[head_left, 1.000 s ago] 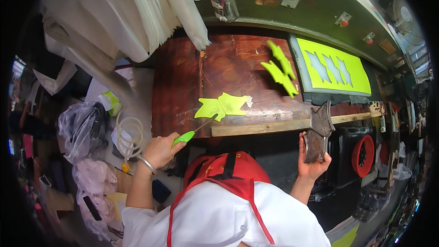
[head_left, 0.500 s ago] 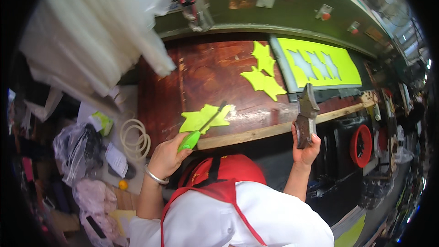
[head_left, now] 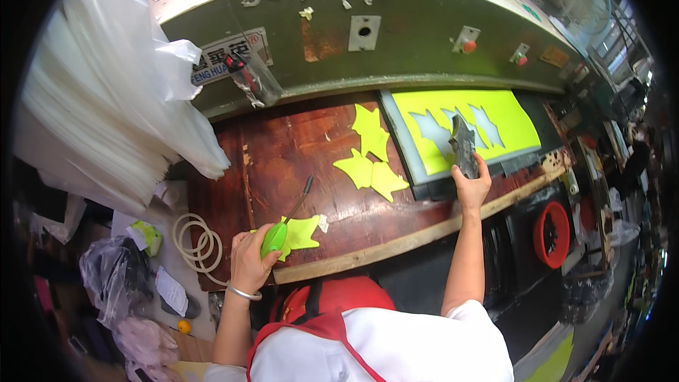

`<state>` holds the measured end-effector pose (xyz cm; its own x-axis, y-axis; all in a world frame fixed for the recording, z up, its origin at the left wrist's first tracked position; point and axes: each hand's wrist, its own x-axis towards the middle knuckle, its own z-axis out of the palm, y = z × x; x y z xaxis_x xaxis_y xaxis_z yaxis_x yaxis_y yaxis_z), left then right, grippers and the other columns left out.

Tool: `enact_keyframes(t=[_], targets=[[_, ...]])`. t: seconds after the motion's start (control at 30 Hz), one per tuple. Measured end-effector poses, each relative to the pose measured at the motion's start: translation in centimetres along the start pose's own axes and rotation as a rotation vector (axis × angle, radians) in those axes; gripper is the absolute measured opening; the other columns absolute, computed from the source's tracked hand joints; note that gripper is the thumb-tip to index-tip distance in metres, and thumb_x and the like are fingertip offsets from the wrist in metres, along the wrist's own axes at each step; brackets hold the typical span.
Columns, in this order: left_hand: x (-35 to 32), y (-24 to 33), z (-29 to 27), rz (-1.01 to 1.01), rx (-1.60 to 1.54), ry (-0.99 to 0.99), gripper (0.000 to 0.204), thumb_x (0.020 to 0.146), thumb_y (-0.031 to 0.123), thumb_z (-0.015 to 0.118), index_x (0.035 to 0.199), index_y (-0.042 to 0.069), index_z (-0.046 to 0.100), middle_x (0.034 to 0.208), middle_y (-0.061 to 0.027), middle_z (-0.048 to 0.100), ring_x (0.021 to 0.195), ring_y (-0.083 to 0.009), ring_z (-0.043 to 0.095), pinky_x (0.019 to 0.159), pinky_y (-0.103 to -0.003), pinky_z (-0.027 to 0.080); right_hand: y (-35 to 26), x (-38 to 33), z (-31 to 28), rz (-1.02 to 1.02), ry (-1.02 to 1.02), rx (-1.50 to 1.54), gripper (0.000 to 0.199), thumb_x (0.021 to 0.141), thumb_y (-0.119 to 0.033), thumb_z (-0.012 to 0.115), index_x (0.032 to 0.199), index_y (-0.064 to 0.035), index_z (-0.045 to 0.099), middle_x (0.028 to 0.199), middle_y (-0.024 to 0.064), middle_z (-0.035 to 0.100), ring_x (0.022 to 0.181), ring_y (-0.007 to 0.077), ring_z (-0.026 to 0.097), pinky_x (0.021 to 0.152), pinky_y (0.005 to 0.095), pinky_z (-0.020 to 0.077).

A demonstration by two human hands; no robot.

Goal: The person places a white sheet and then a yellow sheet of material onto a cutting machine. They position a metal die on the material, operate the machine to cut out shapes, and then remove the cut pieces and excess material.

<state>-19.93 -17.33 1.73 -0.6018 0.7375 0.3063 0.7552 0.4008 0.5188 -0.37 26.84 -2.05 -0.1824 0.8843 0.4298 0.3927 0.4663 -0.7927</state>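
Observation:
My left hand (head_left: 249, 260) is closed round a screwdriver (head_left: 274, 238) with a green handle and a thin dark shaft slanting up and right. Under its handle lies a bright yellow cut-out piece (head_left: 304, 232) with pointed corners, partly covered by the hand. My right hand (head_left: 472, 185) grips a dark metal cutting die (head_left: 463, 147), holding it over the yellow sheet (head_left: 520, 124). That sheet has several pointed holes and lies on a pale cutting board (head_left: 409, 143). The die hides part of the holes.
More yellow cut-outs (head_left: 368, 131) lie on the reddish-brown wooden table (head_left: 283, 141). A green machine beam (head_left: 410, 35) with buttons spans the back. Plastic sheeting (head_left: 106, 99) hangs at left. A red basket (head_left: 539, 237) stands at right, coiled tubing (head_left: 185, 244) at lower left.
My right hand has carried the cutting die from the table's front edge forward, over the yellow sheet. My left hand keeps the screwdriver by the near cut-out. The view has shifted.

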Motion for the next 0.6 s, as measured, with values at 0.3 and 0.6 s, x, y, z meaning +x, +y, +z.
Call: enact_keyframes(t=[0.3,0.6], targets=[[-4.9,-2.3,-3.6,-0.032,0.154,0.442,0.066,0.092,0.063,0.038,0.103,0.002,0.061,0.091,-0.013,0.066,0.083,-0.0304,0.064,0.088,-0.046,0.045,1.4,2.4,1.0,-0.399,-0.262,-0.442,0.05,0.076,-0.022,0.074,0.115,0.0071,0.062,0.113,0.0287,0.063,0.103,0.0415,0.061,0.092,0.0436,0.0474],[-18.6,-10.9,-11.4,-0.624,-0.698,1.856,0.068,0.098,0.062,0.018,0.093,0.007,0.057,0.078,-0.0074,0.061,0.072,-0.0202,0.057,0.072,-0.031,0.047,-0.4,-1.5,-1.7,-0.728,0.19,-0.59,0.052,0.073,-0.047,0.078,0.1,-0.0043,0.068,0.096,0.0201,0.063,0.082,0.0427,0.059,0.072,0.0531,0.0482]])
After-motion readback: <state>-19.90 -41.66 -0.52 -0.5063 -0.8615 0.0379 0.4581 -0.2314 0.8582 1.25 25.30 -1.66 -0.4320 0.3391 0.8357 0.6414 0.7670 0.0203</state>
